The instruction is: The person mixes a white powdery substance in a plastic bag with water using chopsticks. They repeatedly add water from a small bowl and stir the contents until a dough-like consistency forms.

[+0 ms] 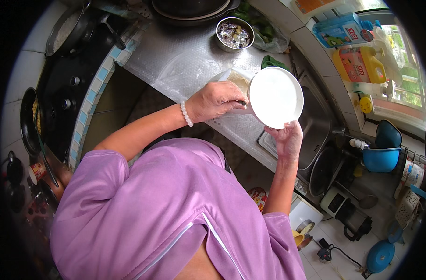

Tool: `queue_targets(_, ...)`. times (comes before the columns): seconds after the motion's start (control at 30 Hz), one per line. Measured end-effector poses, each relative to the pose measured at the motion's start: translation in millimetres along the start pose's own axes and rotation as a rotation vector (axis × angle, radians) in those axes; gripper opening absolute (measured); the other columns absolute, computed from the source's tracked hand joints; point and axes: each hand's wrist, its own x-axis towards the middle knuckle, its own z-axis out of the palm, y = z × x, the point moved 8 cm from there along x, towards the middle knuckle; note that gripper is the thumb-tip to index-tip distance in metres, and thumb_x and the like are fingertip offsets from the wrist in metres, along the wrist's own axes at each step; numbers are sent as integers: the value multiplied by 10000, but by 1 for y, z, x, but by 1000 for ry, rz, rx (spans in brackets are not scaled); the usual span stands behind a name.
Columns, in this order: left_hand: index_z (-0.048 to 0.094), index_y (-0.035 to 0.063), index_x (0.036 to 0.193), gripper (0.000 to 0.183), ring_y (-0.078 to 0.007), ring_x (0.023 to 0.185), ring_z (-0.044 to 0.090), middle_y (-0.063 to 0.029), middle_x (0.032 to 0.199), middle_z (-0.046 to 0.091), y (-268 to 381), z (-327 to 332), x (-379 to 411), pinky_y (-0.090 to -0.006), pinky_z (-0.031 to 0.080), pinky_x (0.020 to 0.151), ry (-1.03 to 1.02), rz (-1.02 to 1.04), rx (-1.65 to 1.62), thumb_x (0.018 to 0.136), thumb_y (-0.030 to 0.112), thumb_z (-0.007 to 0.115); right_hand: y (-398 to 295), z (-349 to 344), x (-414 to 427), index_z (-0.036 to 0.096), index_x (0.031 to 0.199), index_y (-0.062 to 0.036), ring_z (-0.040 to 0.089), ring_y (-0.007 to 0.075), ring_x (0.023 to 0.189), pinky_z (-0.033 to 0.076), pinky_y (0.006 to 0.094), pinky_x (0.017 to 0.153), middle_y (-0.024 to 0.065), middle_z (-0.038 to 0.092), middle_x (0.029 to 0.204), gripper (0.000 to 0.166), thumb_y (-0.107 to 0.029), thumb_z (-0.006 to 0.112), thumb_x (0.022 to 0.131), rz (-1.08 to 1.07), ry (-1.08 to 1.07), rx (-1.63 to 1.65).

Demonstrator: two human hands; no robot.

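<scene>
My left hand (221, 100), with a white bead bracelet at its wrist, pinches a small dark piece (241, 102) that I cannot make out well. White powder dusts its fingers. My right hand (286, 138), also powdery, grips the lower rim of a white round container or lid (276, 97), tilted with its bright face up. Behind the left hand stands an opened white bag (238, 79) with pale flour-like powder inside, partly hidden by hand and container. Beyond it on the steel counter (174, 59) is a metal bowl (235, 35) of dark and yellowish pieces in liquid.
Green vegetables in a plastic bag (269, 33) and a black pot (192, 10) stand at the back. A sink (313, 115) lies to the right, with detergent bottles (360, 64) on the sill. A gas stove (64, 84) with pans (31, 122) is on the left.
</scene>
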Motion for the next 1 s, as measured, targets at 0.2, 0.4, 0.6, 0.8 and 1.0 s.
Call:
queue_targets(0.2, 672, 29, 953, 177, -230, 812, 642, -92, 866, 671, 1, 11, 11, -318, 509, 729, -34, 83, -1, 777, 31, 692, -5, -11, -2, 406, 1263, 78, 665, 272, 875, 604, 407, 701, 201, 600, 1129, 581, -152, 466, 733, -7, 28, 42)
queue_targets(0.4, 655, -7, 981, 145, -160, 838, 643, -95, 907, 664, -36, -20, 21, -275, 507, 749, 65, -224, -27, 846, 43, 637, -10, -15, -3, 407, 1254, 88, 667, 274, 862, 603, 404, 700, 212, 602, 1119, 576, -160, 463, 737, -34, 39, 25)
queue_targets(0.6, 667, 19, 992, 135, -130, 825, 623, -65, 922, 661, -33, -29, 12, -246, 497, 750, 77, -250, -28, 870, 60, 627, -8, -11, -4, 405, 1251, 96, 670, 284, 865, 609, 390, 688, 223, 598, 1114, 579, -161, 466, 736, -34, 31, 2)
queue_targets(0.8, 668, 21, 1001, 142, -116, 863, 610, -52, 936, 661, -33, -29, 2, -238, 489, 778, 89, -275, -84, 871, 64, 631, -4, -4, -3, 386, 1219, 92, 660, 315, 884, 609, 402, 667, 235, 559, 1129, 566, -149, 469, 714, -7, 7, -28)
queue_targets(1.0, 662, 5, 1013, 151, -97, 866, 604, -43, 960, 660, -39, -27, 4, -234, 490, 787, 87, -329, -128, 879, 64, 624, -6, 5, -3, 378, 1166, 83, 659, 320, 869, 609, 406, 655, 240, 541, 1117, 505, -117, 458, 709, -2, -7, -41)
